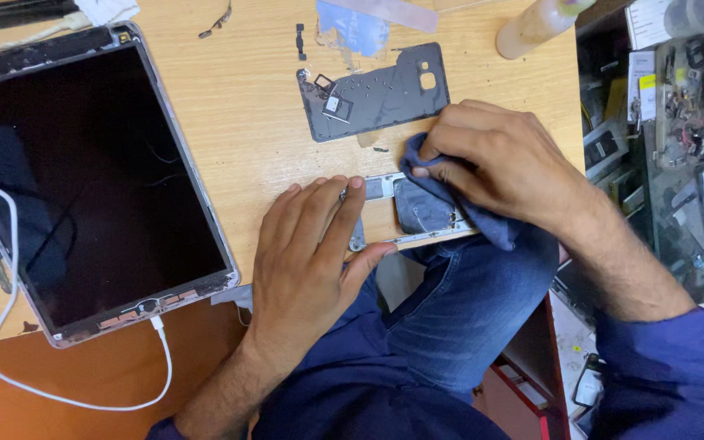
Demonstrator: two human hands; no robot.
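Observation:
An opened phone body [411, 208] with a metal frame lies at the near edge of the wooden table [246, 122]. My left hand [311, 253] lies flat on its left end and holds it down. My right hand [490, 167] grips a dark blue cloth [450, 191] and presses it onto the phone's right half. The right end of the phone is hidden under the cloth and hand.
A dark grey phone back cover [376, 94] with small parts on it lies just beyond. A large tablet [83, 179] with a white cable [10, 269] fills the left. A plastic bottle [535, 24] lies at the far right. Cluttered shelves [678, 122] stand right.

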